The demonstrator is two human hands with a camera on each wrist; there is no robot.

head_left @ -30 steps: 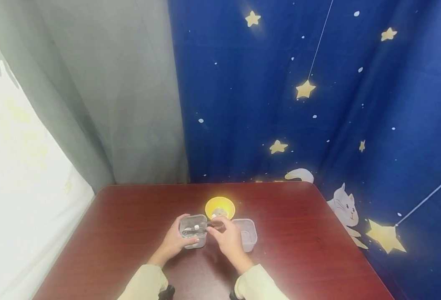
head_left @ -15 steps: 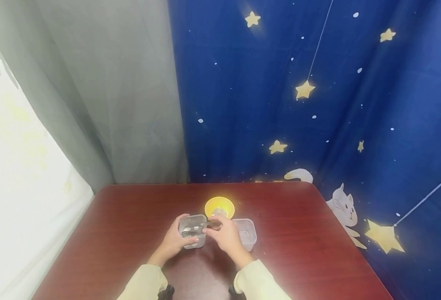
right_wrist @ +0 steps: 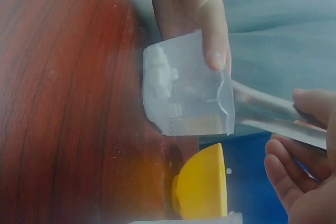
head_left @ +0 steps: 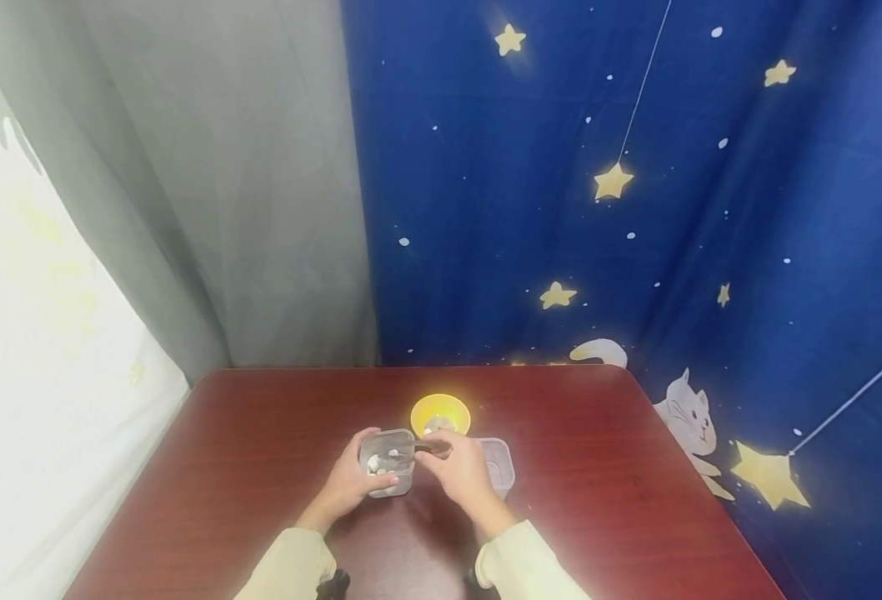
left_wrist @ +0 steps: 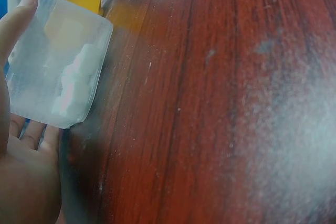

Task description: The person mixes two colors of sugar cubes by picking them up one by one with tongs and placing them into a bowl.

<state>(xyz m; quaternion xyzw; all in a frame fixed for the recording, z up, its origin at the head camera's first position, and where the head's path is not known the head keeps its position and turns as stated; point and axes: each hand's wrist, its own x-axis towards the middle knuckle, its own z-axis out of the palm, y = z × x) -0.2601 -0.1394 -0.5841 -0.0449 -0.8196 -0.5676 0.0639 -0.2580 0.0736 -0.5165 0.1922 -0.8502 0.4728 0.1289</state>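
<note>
My left hand (head_left: 345,486) holds a small clear plastic container (right_wrist: 197,98), thumb on the near side and fingers round the far side. Several white lumps (right_wrist: 158,74) lie at its bottom, also visible through the wall in the left wrist view. From the right, my right hand (head_left: 465,473) grips a pair of metal tongs (right_wrist: 265,102) between thumb and fingers. The tongs reach in over the container's rim, their two arms slightly apart; their far ends are indistinct behind the cloudy plastic. Just beyond the hands stands a yellow bowl (head_left: 420,410) with whitish contents, partly covered by my right hand.
A second clear container (head_left: 508,477) stands on the table right of my right hand, partly hidden by it. The dark red table (head_left: 598,500) ends at a grey curtain (head_left: 283,208) and a blue star-patterned curtain (head_left: 486,208).
The tongs have drawn back to the right from across the container, showing more of the white lumps. My right hand has shifted slightly right; my left hand still holds the container in place.
</note>
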